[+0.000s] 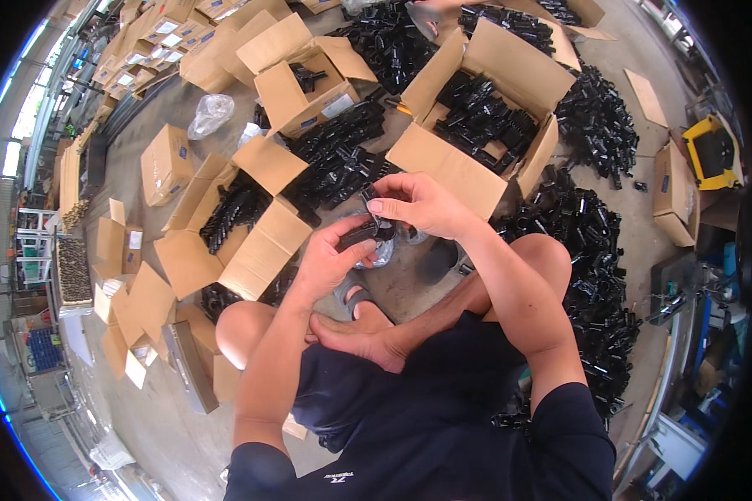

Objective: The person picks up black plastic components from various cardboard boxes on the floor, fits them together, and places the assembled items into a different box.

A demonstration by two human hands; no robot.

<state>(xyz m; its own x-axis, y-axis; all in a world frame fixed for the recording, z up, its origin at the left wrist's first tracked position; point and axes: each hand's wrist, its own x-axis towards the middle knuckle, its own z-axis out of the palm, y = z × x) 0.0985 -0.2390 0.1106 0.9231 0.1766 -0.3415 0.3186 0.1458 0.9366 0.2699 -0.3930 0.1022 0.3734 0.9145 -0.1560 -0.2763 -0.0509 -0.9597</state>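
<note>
My left hand [332,260] is closed round a small black part [358,238], holding it above my crossed legs. Just beyond it, my right hand [419,203] pinches a small dark piece [368,194] between thumb and fingers, close to the part in the left. Whether the two pieces touch, I cannot tell. Beneath the hands lies a clear plastic bag [382,253], partly covered by them. In front stands an open carton [443,163] with many black parts in it; another open carton [267,250] at the left also holds black parts.
Heaps of black parts [597,284] lie along my right side and beyond the cartons. Another open carton [284,96] stands farther back. Loose flattened cardboard [146,301] lies at the left. A yellow-framed object [710,150] stands at the far right. Someone else's hand [439,7] shows at the top edge.
</note>
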